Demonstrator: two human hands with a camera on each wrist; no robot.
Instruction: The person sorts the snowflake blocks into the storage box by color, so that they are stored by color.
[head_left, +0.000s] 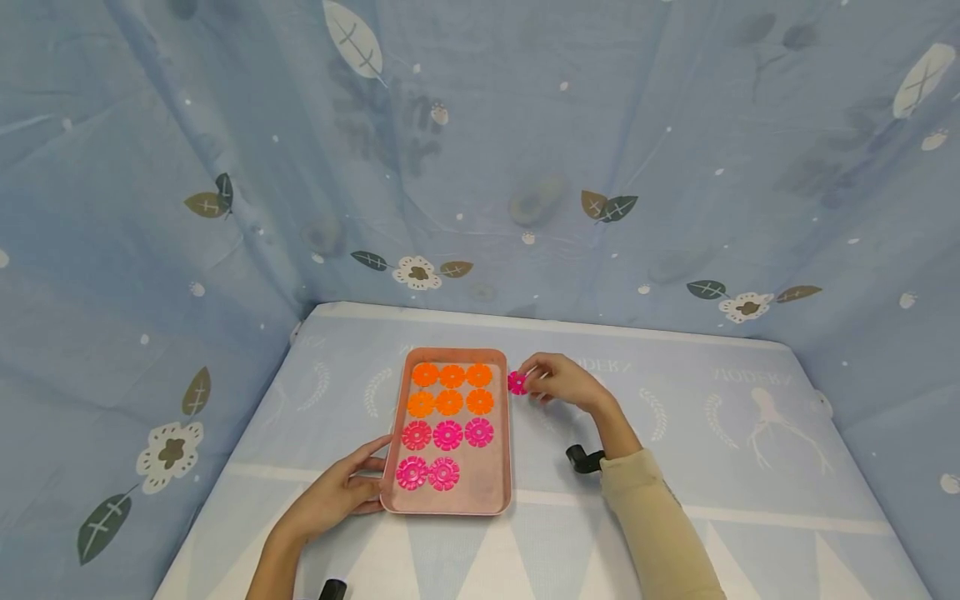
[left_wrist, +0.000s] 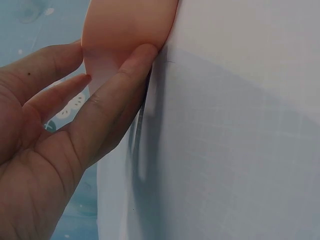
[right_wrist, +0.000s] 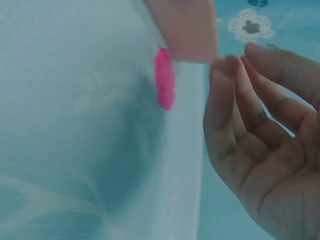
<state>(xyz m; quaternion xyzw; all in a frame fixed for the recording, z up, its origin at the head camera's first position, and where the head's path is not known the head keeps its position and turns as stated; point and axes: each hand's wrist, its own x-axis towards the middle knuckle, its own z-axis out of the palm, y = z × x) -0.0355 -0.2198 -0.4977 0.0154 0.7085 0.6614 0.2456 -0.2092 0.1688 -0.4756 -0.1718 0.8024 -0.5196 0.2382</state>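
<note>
A shallow pink tray [head_left: 483,492] holds rows of notched, flower-shaped plastic discs: orange discs [head_left: 449,402] in the two far rows, pink discs [head_left: 447,435] in the two near rows. The nearest row has two discs at its left and bare tray at its right. My left hand [head_left: 333,500] rests its extended fingertips against the tray's left side, close to the near corner. Just right of the tray's far corner lies one loose pink disc [right_wrist: 165,80]. My right hand [head_left: 562,382] hovers beside this disc, fingertips drawn near each other and apart from it in the right wrist view.
A pale blue and white printed cloth [head_left: 675,533] covers the table. Blue patterned curtains [head_left: 487,167] enclose the back and sides. Black wrist-camera mounts [head_left: 585,459] stick out from the wrists.
</note>
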